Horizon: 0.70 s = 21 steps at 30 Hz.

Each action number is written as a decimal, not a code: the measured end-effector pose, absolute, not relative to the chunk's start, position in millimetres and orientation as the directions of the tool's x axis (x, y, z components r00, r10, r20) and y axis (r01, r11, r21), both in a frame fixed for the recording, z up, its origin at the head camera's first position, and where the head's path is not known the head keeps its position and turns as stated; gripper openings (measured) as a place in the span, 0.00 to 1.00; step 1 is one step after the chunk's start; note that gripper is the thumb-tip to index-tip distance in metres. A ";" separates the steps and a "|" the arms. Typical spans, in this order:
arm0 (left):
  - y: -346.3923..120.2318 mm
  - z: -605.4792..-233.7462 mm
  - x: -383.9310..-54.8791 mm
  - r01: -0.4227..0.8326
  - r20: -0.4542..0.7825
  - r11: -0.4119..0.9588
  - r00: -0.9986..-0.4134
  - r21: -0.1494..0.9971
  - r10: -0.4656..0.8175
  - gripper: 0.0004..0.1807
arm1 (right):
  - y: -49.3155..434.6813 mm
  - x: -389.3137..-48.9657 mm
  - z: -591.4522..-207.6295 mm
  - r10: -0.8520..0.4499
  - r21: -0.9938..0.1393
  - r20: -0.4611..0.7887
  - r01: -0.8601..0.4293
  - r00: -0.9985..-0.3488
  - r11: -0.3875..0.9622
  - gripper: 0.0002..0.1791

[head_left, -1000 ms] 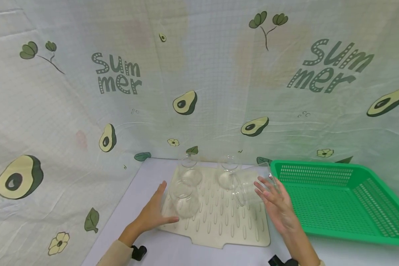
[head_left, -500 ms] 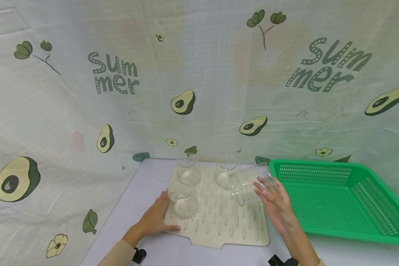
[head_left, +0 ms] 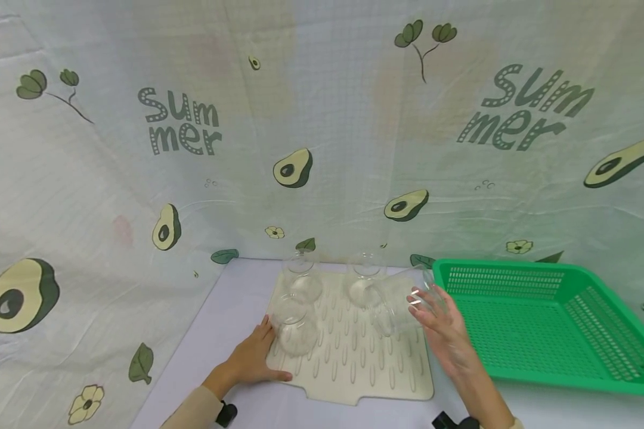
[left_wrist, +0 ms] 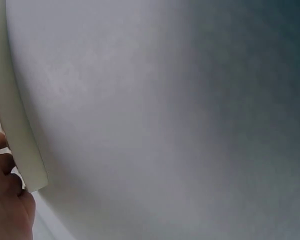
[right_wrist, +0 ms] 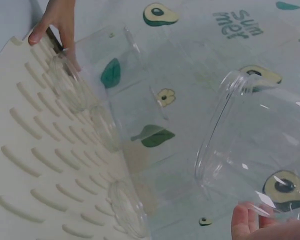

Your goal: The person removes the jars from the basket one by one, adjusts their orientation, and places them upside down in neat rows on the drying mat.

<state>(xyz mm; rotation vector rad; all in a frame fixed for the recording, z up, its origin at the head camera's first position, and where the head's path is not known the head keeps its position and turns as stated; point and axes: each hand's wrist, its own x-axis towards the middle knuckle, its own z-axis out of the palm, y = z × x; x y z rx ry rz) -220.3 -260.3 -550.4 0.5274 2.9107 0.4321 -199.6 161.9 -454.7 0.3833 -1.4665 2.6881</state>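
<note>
My right hand [head_left: 451,336] holds a clear glass [head_left: 396,301] tilted on its side over the right part of a cream ridged drying mat [head_left: 354,372]. In the right wrist view the ringed end of that glass [right_wrist: 215,135] faces left, with fingertips [right_wrist: 245,217] against its lower side. My left hand [head_left: 249,357] lies at the mat's front left corner, thumb by the front edge and fingers along the left side. Three more clear glasses stand on the mat: one near the left fingers [head_left: 295,330], another behind it [head_left: 302,283], and one at the back middle [head_left: 364,283].
A green perforated plastic basket [head_left: 515,263] stands right of the mat. A white-covered table [head_left: 209,328] lies under everything. A printed cloth [head_left: 343,119] with avocados and lettering hangs behind and to the left.
My left hand has come down and in against the mat's left corner, beside the front glass. The right hand keeps the glass tilted in nearly the same place. The whole view has shifted slightly.
</note>
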 end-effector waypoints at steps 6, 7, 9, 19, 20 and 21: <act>-260.2 -551.8 -221.1 0.301 -0.121 0.908 -0.930 0.292 0.348 0.74 | 158.7 -202.4 -452.4 -0.057 -0.867 0.218 -0.167 -0.974 -0.470 0.38; -260.2 -552.0 -221.2 0.302 -0.124 0.908 -0.929 0.290 0.349 0.74 | 158.0 -202.7 -452.2 -0.056 -0.874 0.213 -0.164 -0.975 -0.457 0.39; -260.4 -551.9 -221.3 0.302 -0.129 0.908 -0.928 0.289 0.350 0.74 | 156.8 -203.5 -452.2 -0.053 -0.888 0.198 -0.156 -0.979 -0.432 0.41; -260.5 -551.7 -222.6 0.329 -0.137 0.906 -0.918 0.265 0.373 0.74 | 149.9 -206.8 -453.8 -0.040 -0.968 0.130 -0.118 -0.991 -0.223 0.50; -260.4 -551.9 -222.9 0.330 -0.138 0.907 -0.917 0.261 0.373 0.74 | 149.1 -207.4 -453.8 -0.045 -0.972 0.128 -0.117 -0.991 -0.202 0.51; -260.3 -551.9 -223.0 0.329 -0.140 0.907 -0.917 0.262 0.373 0.74 | 148.4 -207.8 -453.7 -0.050 -0.978 0.126 -0.116 -0.991 -0.173 0.52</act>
